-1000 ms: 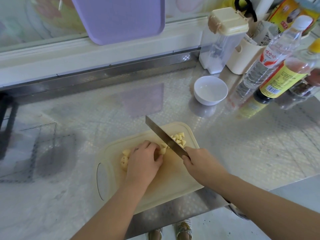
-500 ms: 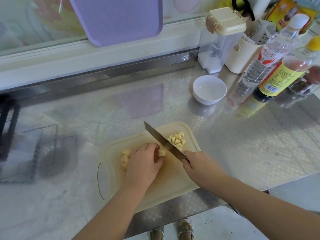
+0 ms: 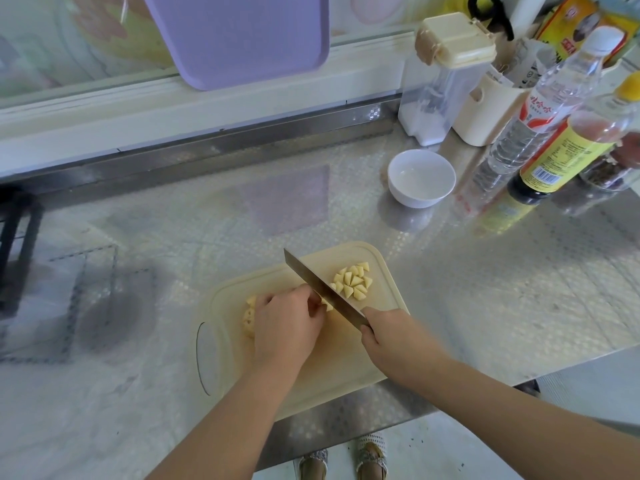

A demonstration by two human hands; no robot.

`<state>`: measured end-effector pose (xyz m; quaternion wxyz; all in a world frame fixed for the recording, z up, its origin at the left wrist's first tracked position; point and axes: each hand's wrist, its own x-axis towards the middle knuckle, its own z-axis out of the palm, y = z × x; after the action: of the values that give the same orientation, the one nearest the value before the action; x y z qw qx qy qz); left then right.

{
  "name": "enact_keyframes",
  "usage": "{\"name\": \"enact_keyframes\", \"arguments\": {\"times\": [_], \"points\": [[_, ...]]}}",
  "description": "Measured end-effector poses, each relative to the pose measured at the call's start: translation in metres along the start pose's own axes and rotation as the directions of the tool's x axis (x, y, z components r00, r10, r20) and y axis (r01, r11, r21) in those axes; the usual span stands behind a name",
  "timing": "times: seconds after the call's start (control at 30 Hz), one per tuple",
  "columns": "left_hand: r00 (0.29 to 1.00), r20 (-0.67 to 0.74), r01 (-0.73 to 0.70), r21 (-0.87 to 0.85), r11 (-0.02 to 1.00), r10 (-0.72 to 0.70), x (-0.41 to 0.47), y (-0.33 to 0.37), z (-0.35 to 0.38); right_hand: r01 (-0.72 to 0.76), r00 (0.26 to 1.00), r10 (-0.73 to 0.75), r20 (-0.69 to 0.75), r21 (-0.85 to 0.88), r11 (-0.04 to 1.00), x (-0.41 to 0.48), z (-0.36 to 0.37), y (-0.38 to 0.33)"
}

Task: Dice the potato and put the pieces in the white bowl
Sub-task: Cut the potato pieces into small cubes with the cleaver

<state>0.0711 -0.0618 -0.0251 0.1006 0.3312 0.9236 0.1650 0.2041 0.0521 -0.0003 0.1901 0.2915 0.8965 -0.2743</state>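
Observation:
On the cream cutting board [image 3: 346,368] my left hand [image 3: 285,325] curls over the uncut potato [image 3: 249,315], of which only the left end shows. My right hand [image 3: 391,337] grips the handle of a knife [image 3: 320,289]. Its blade slants up and to the left and sits right against my left fingertips. To the right of the blade lies a pile of several diced potato pieces [image 3: 353,280]. The white bowl [image 3: 420,178] stands empty beyond the board, to the right.
Bottles [image 3: 540,109], a lidded clear container [image 3: 440,81] and a cream holder [image 3: 485,112] crowd the back right corner. A purple board [image 3: 239,36] leans on the back wall. The board sits near the steel counter's front edge [image 3: 346,420]. A dark rack [image 3: 17,247] stands far left.
The knife has slid the cut pieces to the right into the pile, then come back left against my left fingertips. My left hand stays on the potato.

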Motion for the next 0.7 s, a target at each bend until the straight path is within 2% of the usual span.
{"name": "enact_keyframes", "arguments": {"times": [0.23, 0.47, 0.7], "points": [[1.000, 0.012, 0.012, -0.038, 0.999, -0.011, 0.001, 0.001, 0.000, -0.017, 1.000, 0.017, 0.005, 0.016, 1.000, 0.003, 0.006, 0.000], [0.999, 0.028, 0.042, -0.154, 0.987, -0.038, 0.001, 0.000, 0.001, -0.050, 0.998, 0.049, 0.028, 0.051, 0.997, 0.016, 0.018, 0.000], [0.996, 0.073, 0.063, -0.109, 0.992, -0.055, 0.004, -0.007, -0.003, -0.032, 0.999, 0.032, -0.006, 0.030, 0.999, 0.017, 0.010, 0.000]]}}
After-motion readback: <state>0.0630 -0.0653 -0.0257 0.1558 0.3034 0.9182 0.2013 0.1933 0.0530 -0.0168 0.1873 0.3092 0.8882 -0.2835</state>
